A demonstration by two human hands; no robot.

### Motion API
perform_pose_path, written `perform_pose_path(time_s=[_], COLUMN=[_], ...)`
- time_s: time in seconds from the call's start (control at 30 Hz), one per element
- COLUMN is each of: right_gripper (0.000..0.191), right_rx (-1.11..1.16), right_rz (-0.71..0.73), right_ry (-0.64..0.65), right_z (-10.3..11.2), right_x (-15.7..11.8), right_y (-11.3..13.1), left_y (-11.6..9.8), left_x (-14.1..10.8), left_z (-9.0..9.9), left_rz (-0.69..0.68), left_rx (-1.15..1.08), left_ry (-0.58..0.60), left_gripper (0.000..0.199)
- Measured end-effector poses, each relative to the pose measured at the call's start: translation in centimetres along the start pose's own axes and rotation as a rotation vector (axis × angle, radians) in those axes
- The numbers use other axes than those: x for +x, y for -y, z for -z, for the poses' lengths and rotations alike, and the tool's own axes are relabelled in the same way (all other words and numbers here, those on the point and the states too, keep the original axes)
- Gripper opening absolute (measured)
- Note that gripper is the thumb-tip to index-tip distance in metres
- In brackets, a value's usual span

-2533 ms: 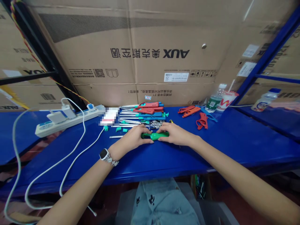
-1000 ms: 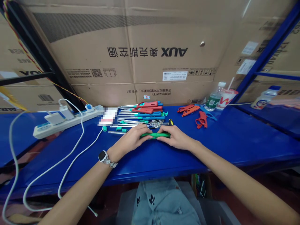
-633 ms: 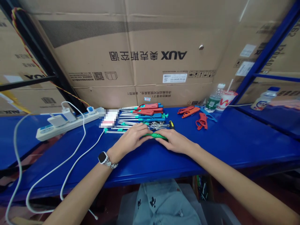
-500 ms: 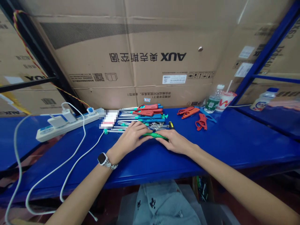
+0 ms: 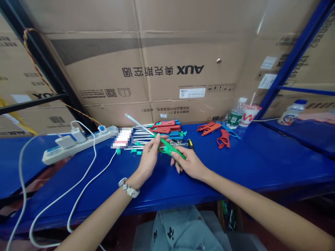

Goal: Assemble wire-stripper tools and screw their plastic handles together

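Observation:
Both hands hold a green long-nosed lighter (image 5: 167,147) above the blue table, its metal tube slanting up to the left. My left hand (image 5: 149,158) pinches the front of the green body, near the base of the tube. Around the rear of the handle, my right hand (image 5: 192,162) is closed, thumb on top. Behind the hands lies a pile of lighters with red bodies (image 5: 164,130) and blue bodies (image 5: 175,134), their metal tubes pointing left. A screwdriver with a black and yellow handle (image 5: 190,143) lies beside the pile. Small green pieces (image 5: 136,151) sit in front of it.
Red lighter shells (image 5: 223,139) and a blue one (image 5: 232,131) lie at right, near a water bottle (image 5: 237,113) and a paper cup (image 5: 250,115). A white power strip (image 5: 78,144) with cables is at left. Cardboard (image 5: 162,45) stands behind the blue table (image 5: 235,167).
The green lighter has been raised and turned; its tube now points up and left instead of lying level. My left hand has rotated upright at its front. The view has shifted slightly.

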State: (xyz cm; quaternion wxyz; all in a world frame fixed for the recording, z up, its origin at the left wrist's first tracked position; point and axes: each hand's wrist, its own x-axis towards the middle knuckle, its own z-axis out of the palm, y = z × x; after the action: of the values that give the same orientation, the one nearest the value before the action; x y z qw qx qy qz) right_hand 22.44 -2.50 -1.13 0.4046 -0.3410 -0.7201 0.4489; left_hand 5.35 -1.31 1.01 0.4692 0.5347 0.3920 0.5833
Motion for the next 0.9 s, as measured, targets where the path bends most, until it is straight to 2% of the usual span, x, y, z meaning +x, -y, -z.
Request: perform_pose_path(time_s=[0.07,0.17,0.23,0.33,0.47,0.53,0.63,0.73,0.83,0.9], right_gripper=[0.04,0.046,0.047,0.052,0.057,0.055,0.047,0.029,0.008,0.011], right_rx=[0.141,0.247,0.204,0.044,-0.103,-0.113,-0.185,-0.437,-0.738,-0.881], right_rz=[-0.031,-0.046,-0.023,-0.047,-0.078,-0.05,-0.008,0.013,0.124,0.217], right_ry=[0.018,0.029,-0.003,0.015,-0.006,-0.04,-0.023,0.031,0.092,0.126], right_z=[-0.9,-1.7,-1.7,-1.4,-0.6,0.0,0.5,0.0,-1.1,-1.6], right_x=[0.2,0.6,1.0,1.0,0.9,1.3,2.6,4.5,6.3,7.3], right_y=[-0.2,-0.4,-0.5,-0.4,0.0,0.1,0.3,0.5,0.5,0.3], left_y=[-0.1,-0.4,-0.5,-0.8,-1.7,-2.5,-3.7,-4.4,-4.4,-4.2], left_x=[0.9,1.9,2.3,2.8,2.5,1.8,0.2,-1.7,-3.2,-3.7], left_z=[-1.4,-2.9,-3.2,-2.7,-0.4,1.4,4.6,7.5,9.4,9.9], left_rz=[0.004,0.09,0.147,0.164,0.123,0.104,0.118,0.219,0.312,0.336], left_rx=[-0.159,-0.315,-0.364,-0.343,-0.179,-0.063,0.085,0.222,0.348,0.425], left_ry=[0.017,0.054,0.074,0.12,0.174,0.169,0.136,0.133,0.131,0.137], left_gripper=[0.045,0.036,0.035,0.036,0.043,0.045,0.042,0.04,0.037,0.033])
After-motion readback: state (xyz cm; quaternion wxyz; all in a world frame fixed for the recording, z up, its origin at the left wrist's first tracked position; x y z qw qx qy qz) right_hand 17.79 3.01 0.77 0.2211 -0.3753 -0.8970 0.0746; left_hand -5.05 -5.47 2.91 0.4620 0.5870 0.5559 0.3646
